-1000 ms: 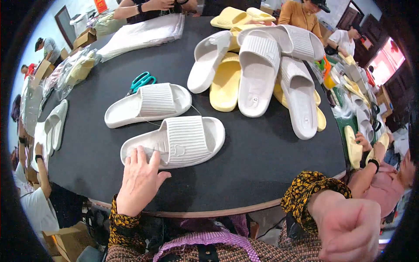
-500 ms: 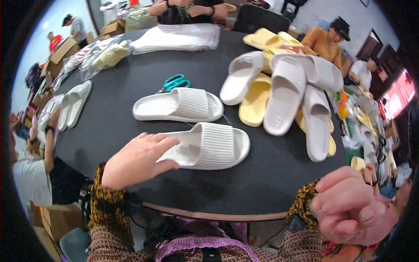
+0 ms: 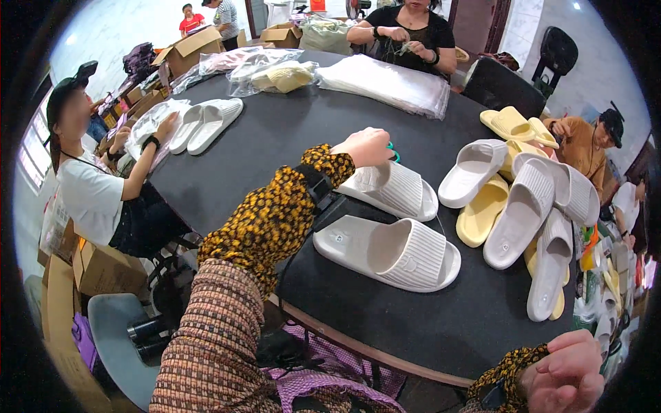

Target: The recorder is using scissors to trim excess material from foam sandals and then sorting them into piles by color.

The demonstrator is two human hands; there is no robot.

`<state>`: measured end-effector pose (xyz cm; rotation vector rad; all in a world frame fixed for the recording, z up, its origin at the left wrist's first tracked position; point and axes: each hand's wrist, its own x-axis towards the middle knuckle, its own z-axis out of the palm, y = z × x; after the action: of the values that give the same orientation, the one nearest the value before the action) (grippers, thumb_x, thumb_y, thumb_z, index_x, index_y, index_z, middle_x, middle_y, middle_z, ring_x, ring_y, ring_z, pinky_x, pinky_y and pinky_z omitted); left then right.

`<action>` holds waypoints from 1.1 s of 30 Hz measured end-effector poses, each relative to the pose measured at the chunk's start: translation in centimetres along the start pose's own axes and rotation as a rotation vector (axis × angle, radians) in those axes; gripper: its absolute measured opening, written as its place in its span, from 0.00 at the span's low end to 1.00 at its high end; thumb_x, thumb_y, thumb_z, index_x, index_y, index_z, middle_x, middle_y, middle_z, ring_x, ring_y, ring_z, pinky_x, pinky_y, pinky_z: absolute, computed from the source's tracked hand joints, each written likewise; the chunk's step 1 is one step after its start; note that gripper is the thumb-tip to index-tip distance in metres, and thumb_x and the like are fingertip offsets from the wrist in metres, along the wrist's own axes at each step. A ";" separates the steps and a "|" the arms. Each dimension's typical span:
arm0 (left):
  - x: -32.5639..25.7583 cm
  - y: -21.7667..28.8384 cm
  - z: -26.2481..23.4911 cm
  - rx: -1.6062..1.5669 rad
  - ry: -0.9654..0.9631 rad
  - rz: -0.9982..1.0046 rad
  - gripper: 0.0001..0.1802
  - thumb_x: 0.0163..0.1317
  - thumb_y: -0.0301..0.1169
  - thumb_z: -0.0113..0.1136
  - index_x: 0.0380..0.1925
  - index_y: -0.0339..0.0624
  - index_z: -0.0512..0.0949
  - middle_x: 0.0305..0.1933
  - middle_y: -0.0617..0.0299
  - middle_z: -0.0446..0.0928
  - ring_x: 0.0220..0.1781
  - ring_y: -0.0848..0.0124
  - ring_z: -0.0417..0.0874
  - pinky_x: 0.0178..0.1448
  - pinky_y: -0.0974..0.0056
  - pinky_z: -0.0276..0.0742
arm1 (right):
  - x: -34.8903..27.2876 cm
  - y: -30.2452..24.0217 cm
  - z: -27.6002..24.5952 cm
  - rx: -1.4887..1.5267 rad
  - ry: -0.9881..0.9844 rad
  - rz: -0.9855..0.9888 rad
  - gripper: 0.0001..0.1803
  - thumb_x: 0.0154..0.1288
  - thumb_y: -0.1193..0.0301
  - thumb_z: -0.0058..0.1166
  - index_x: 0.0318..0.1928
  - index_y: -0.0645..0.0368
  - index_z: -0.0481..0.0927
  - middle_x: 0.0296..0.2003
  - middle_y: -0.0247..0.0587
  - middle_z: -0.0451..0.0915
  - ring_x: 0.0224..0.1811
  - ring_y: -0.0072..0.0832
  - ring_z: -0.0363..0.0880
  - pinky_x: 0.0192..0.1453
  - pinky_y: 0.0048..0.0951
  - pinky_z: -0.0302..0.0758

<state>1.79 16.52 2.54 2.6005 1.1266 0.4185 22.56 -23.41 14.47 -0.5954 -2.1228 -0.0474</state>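
Teal-handled scissors point(image 3: 394, 153) mostly hidden by left hand point(image 3: 365, 146), grip unclear, beside white ribbed slipper point(image 3: 401, 191); right hand point(image 3: 564, 373) loosely open, empty.

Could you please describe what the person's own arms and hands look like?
Both the left hand and right hand are bare, without gloves. Each forearm has a gathered black cuff with a yellow-orange pattern: left cuff, right cuff. A black strap circles the left wrist. Above the left cuff comes a brown-and-pinkish checked, textured sleeve.
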 end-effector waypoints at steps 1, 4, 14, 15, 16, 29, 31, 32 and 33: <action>0.6 -0.2 0.6 0.000 0.000 0.011 0.19 0.59 0.38 0.55 0.38 0.30 0.79 0.38 0.39 0.79 0.44 0.47 0.81 0.51 0.53 0.76 | 0.1 -0.2 -0.2 -0.011 0.002 0.002 0.23 0.71 0.70 0.41 0.63 0.62 0.57 0.36 0.58 0.75 0.26 0.41 0.75 0.31 0.48 0.74; 1.7 -1.3 2.3 0.093 0.007 -0.130 0.20 0.57 0.40 0.57 0.35 0.28 0.79 0.40 0.38 0.79 0.46 0.46 0.80 0.51 0.52 0.76 | 0.6 -1.1 -0.8 -0.046 -0.062 0.094 0.23 0.71 0.71 0.42 0.64 0.59 0.57 0.37 0.54 0.76 0.27 0.41 0.76 0.33 0.48 0.75; 4.6 -5.3 3.3 0.209 -0.122 -0.304 0.33 0.48 0.51 0.70 0.37 0.27 0.80 0.42 0.39 0.80 0.46 0.48 0.82 0.48 0.54 0.79 | 1.3 -1.0 0.8 -0.097 0.067 0.281 0.19 0.68 0.71 0.50 0.57 0.50 0.63 0.29 0.46 0.77 0.22 0.34 0.76 0.31 0.42 0.78; 4.9 -5.0 3.6 0.190 -0.136 -0.301 0.33 0.47 0.50 0.70 0.37 0.27 0.79 0.42 0.39 0.80 0.47 0.47 0.81 0.48 0.55 0.78 | 1.5 -0.9 1.0 -0.110 0.090 0.283 0.18 0.67 0.71 0.50 0.55 0.50 0.63 0.27 0.44 0.77 0.21 0.33 0.75 0.30 0.41 0.78; 4.8 -5.6 3.9 0.196 -0.072 -0.297 0.32 0.46 0.49 0.71 0.37 0.27 0.79 0.42 0.39 0.80 0.46 0.47 0.81 0.48 0.55 0.78 | 1.6 -0.9 1.0 -0.110 0.116 0.274 0.16 0.66 0.71 0.51 0.53 0.50 0.64 0.26 0.43 0.76 0.20 0.32 0.75 0.28 0.40 0.78; 3.9 -6.5 3.4 0.048 -0.014 -0.314 0.29 0.41 0.41 0.70 0.25 0.17 0.76 0.29 0.35 0.79 0.35 0.53 0.84 0.36 0.56 0.77 | 0.5 1.7 3.5 -0.336 0.242 0.186 0.15 0.73 0.56 0.39 0.52 0.50 0.68 0.21 0.33 0.74 0.16 0.23 0.71 0.25 0.24 0.72; 4.6 -5.9 3.8 0.071 -0.061 -0.299 0.30 0.40 0.42 0.70 0.28 0.18 0.76 0.33 0.33 0.78 0.40 0.49 0.83 0.40 0.55 0.77 | 1.2 1.5 3.8 -0.278 0.398 0.156 0.10 0.68 0.65 0.47 0.43 0.57 0.74 0.17 0.36 0.72 0.15 0.25 0.69 0.23 0.23 0.69; 5.6 -5.0 5.3 0.054 0.007 -0.227 0.31 0.41 0.42 0.70 0.31 0.18 0.75 0.36 0.33 0.78 0.43 0.48 0.82 0.42 0.54 0.76 | 2.0 1.0 -0.7 -0.178 -0.051 0.017 0.15 0.59 0.74 0.55 0.46 0.56 0.68 0.27 0.48 0.77 0.19 0.32 0.73 0.26 0.36 0.76; 6.0 -4.8 6.1 0.054 0.077 -0.175 0.31 0.41 0.42 0.70 0.33 0.19 0.75 0.38 0.32 0.77 0.45 0.47 0.81 0.45 0.53 0.76 | 1.8 -0.2 -0.7 -0.207 -0.054 0.042 0.15 0.59 0.74 0.55 0.46 0.56 0.68 0.27 0.48 0.77 0.19 0.32 0.73 0.26 0.36 0.76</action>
<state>4.79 23.32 -3.93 2.5231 1.3963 0.4575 22.16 -23.03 16.39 -0.7703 -2.1724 -0.2330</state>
